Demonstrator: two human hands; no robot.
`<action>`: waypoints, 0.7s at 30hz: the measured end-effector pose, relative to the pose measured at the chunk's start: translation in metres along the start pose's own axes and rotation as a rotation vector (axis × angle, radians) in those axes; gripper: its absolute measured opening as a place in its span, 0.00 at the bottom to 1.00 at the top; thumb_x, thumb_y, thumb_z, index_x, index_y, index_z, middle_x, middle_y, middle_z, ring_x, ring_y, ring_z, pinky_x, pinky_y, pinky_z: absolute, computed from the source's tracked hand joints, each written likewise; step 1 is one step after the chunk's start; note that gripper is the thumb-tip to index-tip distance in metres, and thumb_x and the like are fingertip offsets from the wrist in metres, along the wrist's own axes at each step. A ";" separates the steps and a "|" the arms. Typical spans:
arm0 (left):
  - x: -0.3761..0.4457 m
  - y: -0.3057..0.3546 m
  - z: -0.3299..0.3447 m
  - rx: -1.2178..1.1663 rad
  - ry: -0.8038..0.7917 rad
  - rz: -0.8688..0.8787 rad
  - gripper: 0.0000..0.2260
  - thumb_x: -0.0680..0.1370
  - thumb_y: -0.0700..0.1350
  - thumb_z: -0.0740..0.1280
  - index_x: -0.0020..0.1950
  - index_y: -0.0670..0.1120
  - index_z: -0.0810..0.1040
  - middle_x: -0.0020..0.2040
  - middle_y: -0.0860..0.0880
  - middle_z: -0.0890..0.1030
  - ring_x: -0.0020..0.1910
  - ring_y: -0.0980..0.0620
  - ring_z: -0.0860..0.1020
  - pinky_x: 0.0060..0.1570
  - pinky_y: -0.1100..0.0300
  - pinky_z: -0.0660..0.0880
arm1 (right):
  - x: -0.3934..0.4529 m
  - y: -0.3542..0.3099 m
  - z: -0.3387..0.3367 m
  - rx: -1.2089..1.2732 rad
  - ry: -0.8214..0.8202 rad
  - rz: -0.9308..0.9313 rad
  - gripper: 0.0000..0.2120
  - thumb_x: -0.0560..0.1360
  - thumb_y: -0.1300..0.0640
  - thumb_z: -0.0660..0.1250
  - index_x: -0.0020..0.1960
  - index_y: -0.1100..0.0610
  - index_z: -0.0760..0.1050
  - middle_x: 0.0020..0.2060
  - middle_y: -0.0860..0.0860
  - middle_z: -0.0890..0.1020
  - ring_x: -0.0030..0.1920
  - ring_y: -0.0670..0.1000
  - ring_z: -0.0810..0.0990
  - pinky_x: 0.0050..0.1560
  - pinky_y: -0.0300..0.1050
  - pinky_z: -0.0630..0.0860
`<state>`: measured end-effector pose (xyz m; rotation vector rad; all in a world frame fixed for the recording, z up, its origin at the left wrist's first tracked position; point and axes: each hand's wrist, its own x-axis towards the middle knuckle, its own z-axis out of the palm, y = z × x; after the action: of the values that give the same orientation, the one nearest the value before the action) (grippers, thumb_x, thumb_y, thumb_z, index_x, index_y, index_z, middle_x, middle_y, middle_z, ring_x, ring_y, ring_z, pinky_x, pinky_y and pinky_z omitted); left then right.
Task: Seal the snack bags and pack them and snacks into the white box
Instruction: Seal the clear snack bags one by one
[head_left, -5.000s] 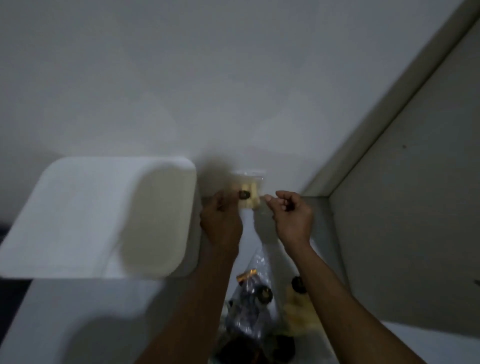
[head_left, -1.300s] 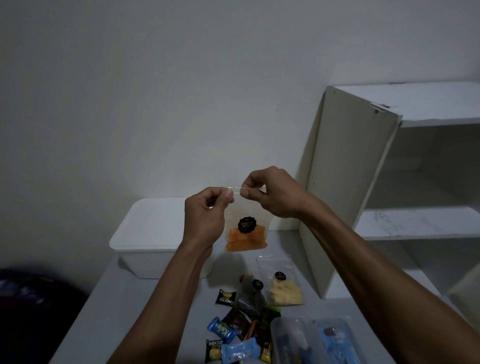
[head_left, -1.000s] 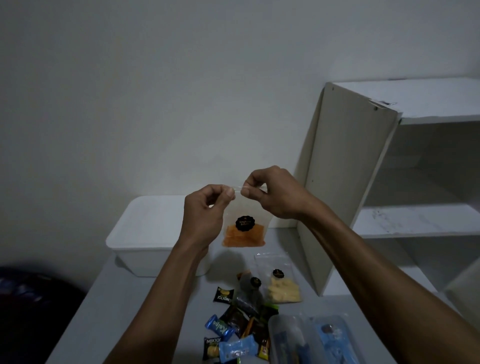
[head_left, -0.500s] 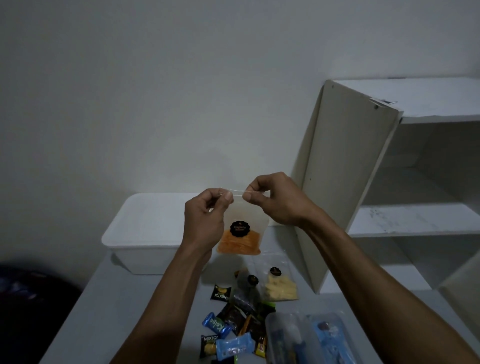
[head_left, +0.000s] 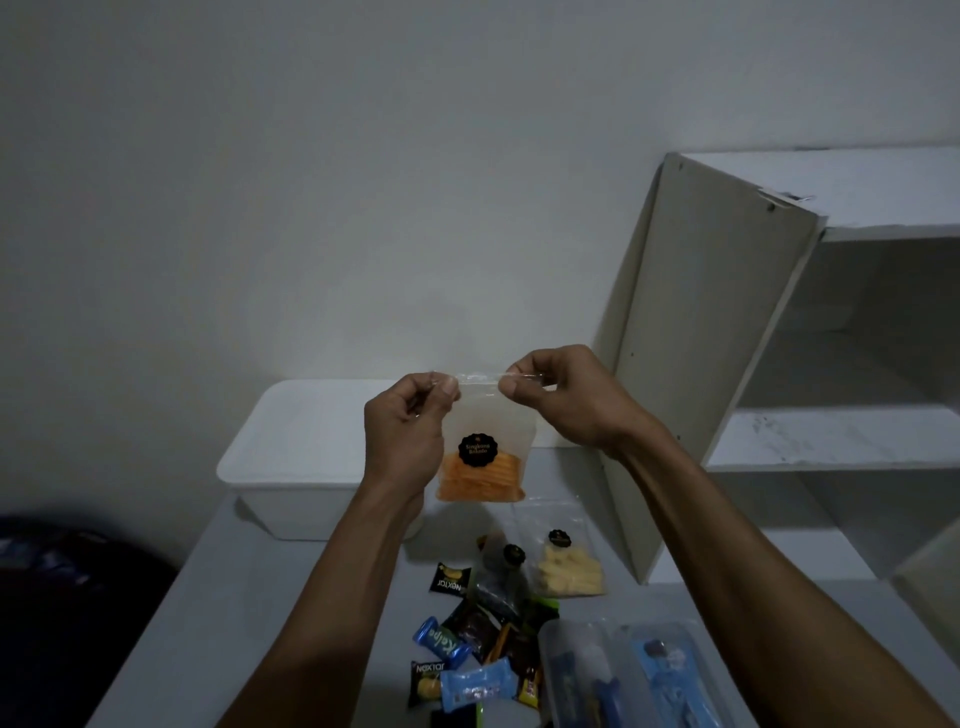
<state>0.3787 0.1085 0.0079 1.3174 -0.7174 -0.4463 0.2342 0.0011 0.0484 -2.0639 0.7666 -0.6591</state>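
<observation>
We pinch the bag (head_left: 485, 441) top with both hands (head_left: 405, 436) (head_left: 566, 400) above the grey desk (head_left: 249, 613); the box (head_left: 306, 457) sits against the wall (head_left: 311, 182), shelf (head_left: 779, 332) at right.

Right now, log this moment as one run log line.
step: sealing | left hand + right hand: pinching top strip of orange snack bag, held up | white box: lid on

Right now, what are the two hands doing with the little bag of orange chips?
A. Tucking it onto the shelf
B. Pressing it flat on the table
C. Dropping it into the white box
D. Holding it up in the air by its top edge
D: the left hand and right hand each pinch the top edge of the bag of orange chips, which hangs above the table, in front of the white box.
</observation>
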 end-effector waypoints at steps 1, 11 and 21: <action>0.000 0.000 -0.001 -0.006 0.001 -0.001 0.04 0.77 0.40 0.69 0.43 0.46 0.81 0.40 0.48 0.83 0.39 0.59 0.78 0.42 0.70 0.75 | 0.000 0.001 0.000 0.002 0.005 0.007 0.06 0.76 0.51 0.70 0.42 0.52 0.81 0.43 0.52 0.84 0.47 0.51 0.82 0.51 0.49 0.78; 0.004 0.001 0.000 -0.021 0.016 -0.024 0.03 0.77 0.41 0.69 0.46 0.43 0.82 0.42 0.47 0.83 0.38 0.61 0.78 0.38 0.71 0.74 | -0.001 0.005 0.004 0.274 0.081 0.100 0.06 0.76 0.55 0.71 0.42 0.56 0.80 0.43 0.51 0.85 0.46 0.45 0.82 0.44 0.41 0.77; 0.004 0.002 0.002 -0.021 0.025 -0.047 0.03 0.77 0.42 0.70 0.44 0.47 0.82 0.42 0.49 0.83 0.39 0.59 0.79 0.38 0.72 0.74 | -0.006 0.009 0.001 0.366 0.141 0.148 0.06 0.75 0.56 0.72 0.42 0.58 0.81 0.41 0.49 0.86 0.45 0.42 0.83 0.47 0.44 0.78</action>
<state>0.3799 0.1055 0.0110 1.3203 -0.6608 -0.4733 0.2284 0.0019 0.0392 -1.6267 0.8037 -0.8026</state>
